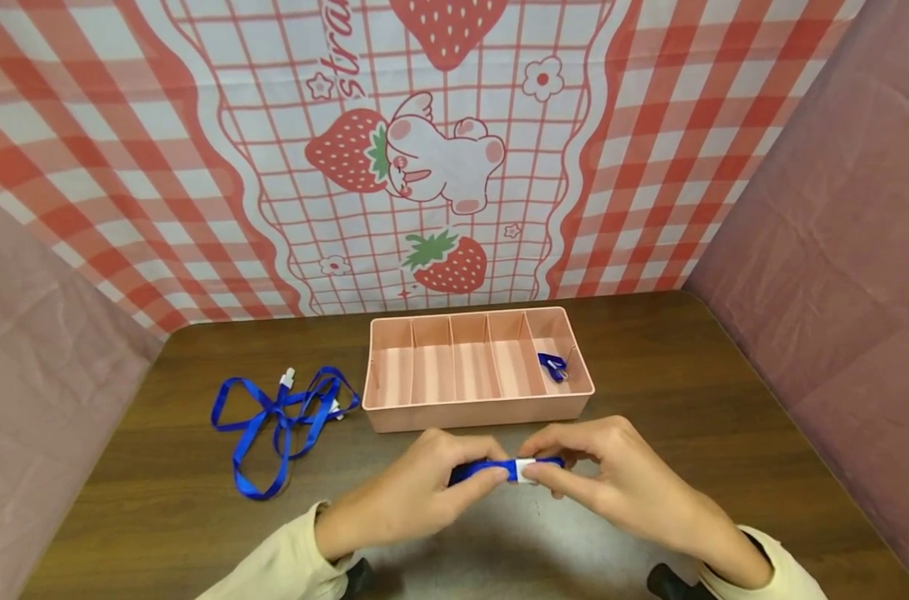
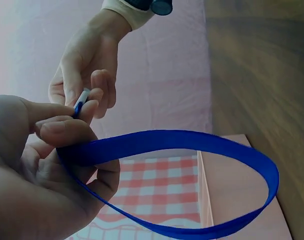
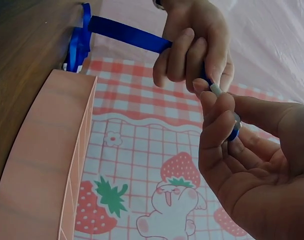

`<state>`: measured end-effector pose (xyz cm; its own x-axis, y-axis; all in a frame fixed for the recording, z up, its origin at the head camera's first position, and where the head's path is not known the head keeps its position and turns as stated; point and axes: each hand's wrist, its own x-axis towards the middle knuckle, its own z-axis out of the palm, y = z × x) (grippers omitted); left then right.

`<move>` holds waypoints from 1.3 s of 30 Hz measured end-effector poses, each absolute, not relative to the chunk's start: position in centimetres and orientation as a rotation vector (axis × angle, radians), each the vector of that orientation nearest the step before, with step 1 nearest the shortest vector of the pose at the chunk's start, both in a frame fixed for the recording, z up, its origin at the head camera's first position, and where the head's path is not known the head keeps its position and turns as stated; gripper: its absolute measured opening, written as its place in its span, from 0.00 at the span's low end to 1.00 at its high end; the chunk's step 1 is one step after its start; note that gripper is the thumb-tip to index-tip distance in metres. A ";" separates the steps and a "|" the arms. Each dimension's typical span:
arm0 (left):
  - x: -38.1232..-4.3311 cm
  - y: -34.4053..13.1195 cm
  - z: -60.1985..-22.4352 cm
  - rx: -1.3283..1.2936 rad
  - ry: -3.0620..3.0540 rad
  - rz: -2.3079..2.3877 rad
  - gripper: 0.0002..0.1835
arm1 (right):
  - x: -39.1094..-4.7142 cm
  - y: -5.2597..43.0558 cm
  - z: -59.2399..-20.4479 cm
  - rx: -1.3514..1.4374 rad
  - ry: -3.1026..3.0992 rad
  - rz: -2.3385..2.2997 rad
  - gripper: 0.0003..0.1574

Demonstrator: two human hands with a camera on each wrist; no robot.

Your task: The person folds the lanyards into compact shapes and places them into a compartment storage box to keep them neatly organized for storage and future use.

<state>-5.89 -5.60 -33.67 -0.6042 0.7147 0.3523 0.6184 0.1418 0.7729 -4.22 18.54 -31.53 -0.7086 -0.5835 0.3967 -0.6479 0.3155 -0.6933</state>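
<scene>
Both hands hold one blue lanyard [image 1: 465, 472] in front of the organizer box. My left hand [image 1: 417, 485] pinches its strap between thumb and fingers, just left of the white buckle [image 1: 526, 470]. In the left wrist view, a wide loop of blue strap [image 2: 182, 140] hangs out from the left hand. My right hand [image 1: 615, 473] pinches the lanyard at the white buckle, thumb on its front. In the right wrist view, a bit of blue strap [image 3: 234, 134] shows between the right fingers; the rest there is hidden.
A pink organizer box [image 1: 476, 413] with several compartments stands behind the hands. Its rightmost compartment holds a folded blue lanyard [image 1: 552, 365] with a metal hook. Loosely tangled blue lanyards [image 1: 248, 442] with white buckles lie on the wooden table [image 1: 694, 400], left of the box.
</scene>
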 end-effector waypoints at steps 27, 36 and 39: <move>-4.2 -11.8 -32.5 1.373 2.377 1.244 0.11 | -3.0 22.0 -30.9 1.136 -2.424 1.155 0.24; -3.6 -14.5 -32.6 1.477 2.290 1.175 0.12 | -3.0 22.9 -31.2 1.123 -2.442 1.158 0.21; -3.0 -15.5 -32.2 1.475 2.226 1.169 0.12 | -3.0 23.2 -31.2 1.113 -2.500 1.171 0.20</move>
<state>-3.00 -15.48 -32.23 -0.4689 0.8530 0.2290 0.6729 0.1771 0.7182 -2.99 23.16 -31.21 -0.7087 -0.5591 0.4304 -0.6886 0.4149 -0.5947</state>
